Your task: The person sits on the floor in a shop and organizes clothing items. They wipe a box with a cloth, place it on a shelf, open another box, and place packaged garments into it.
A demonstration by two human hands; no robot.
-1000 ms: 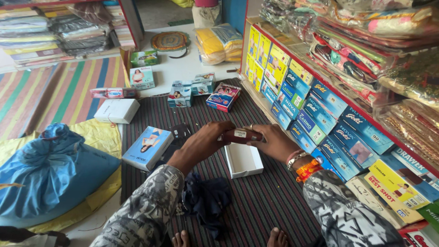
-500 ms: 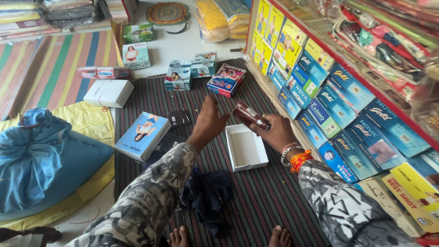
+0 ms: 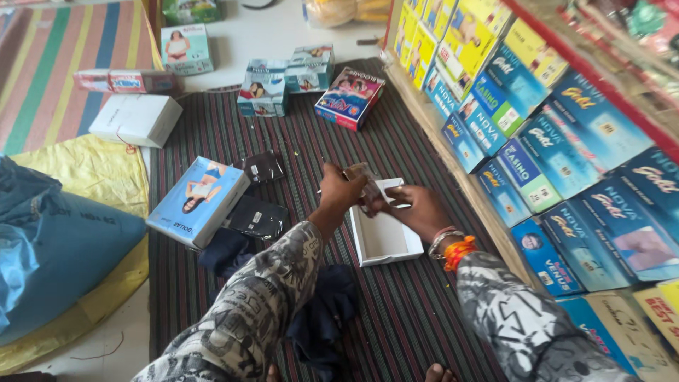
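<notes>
View from a head-worn camera, looking down at a person sitting on a dark striped mat [image 3: 396, 311] spread on the floor of a small shop. Both arms wear grey patterned sleeves. The left hand [image 3: 341, 191] and the right hand [image 3: 414, 206] meet near the middle of the mat, fingers curled closed around a small brownish packet [image 3: 368, 185] held between them; motion blur makes it hard to tell exactly what the packet is. The right wrist wears an orange bracelet [image 3: 457, 251].

Directly under the hands, an open white box [image 3: 384, 240] lies on the mat, its inside showing white. To the left of the hands lie two dark plastic-wrapped packets [image 3: 259, 216], and beside them, near the mat's left edge, a light blue flat box [image 3: 198, 200] with a picture of a person on it. A dark blue cloth [image 3: 322, 318] is bunched on the mat close to the person's lap.

Toward the far edge of the mat stand two small teal boxes [image 3: 263, 88] and a red and blue box [image 3: 350, 97]. Off the mat's far left corner sits a plain white box [image 3: 136, 119]. Along the right edge, a shelf holds rows of upright blue and yellow boxes [image 3: 566, 141]. A blue sack [image 3: 56, 247] rests on yellow sheeting at the left.
</notes>
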